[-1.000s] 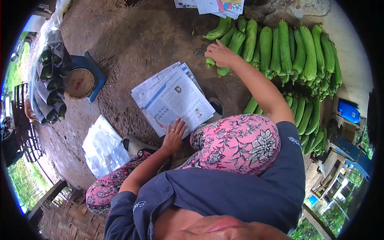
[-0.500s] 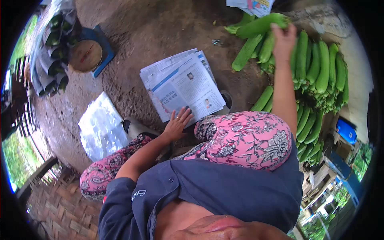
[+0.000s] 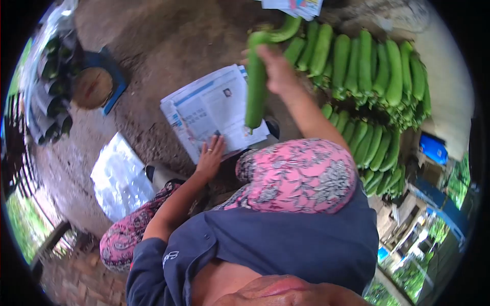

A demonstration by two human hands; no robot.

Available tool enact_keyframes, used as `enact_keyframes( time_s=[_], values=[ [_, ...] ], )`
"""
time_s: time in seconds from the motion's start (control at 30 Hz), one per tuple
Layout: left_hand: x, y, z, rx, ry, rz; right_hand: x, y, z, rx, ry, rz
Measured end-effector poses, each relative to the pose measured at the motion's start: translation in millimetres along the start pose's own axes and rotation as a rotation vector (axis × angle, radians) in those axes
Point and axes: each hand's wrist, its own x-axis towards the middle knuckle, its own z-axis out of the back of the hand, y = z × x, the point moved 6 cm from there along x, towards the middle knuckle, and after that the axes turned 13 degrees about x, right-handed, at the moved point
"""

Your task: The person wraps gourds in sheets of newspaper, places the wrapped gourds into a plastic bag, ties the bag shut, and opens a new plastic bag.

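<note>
My right hand [image 3: 276, 70] is wrapped round the upper part of a long green gourd [image 3: 255, 97], which hangs nearly upright over the right edge of a stack of newspaper sheets [image 3: 204, 102]. Motion blurs this hand a little. Flat on the lower part of the stack lies my left hand [image 3: 210, 156], fingers stretched out and a ring on one of them. It holds nothing. Just right of my right hand, a pile of similar gourds [image 3: 365, 66] lies in rows, with a lower row [image 3: 375, 145] nearer my knee.
Clear plastic bags [image 3: 122, 176] lie on the dirt floor left of my feet. Farther left stand a blue scale [image 3: 115, 81] with a round pan and a plastic bag of paper-wrapped gourds [image 3: 53, 97]. More printed paper [image 3: 293, 6] is at the top edge. A blue container [image 3: 433, 148] sits at the right.
My right hand has lifted the gourd off the pile and swung it left to the newspaper, turning it from sideways to lengthwise. My left hand stays on the paper; the view has shifted slightly.
</note>
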Motion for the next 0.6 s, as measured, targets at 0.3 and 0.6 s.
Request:
enact_keyframes(
  time_s=[0.3,0.6],
  values=[
    [-10,45,21,-0.117,0.060,0.047,27,45,-33,-0.380,-0.106,0.166],
    [-11,43,31,-0.144,0.029,0.050,85,166,191,-0.870,-0.906,0.420]
  ],
)
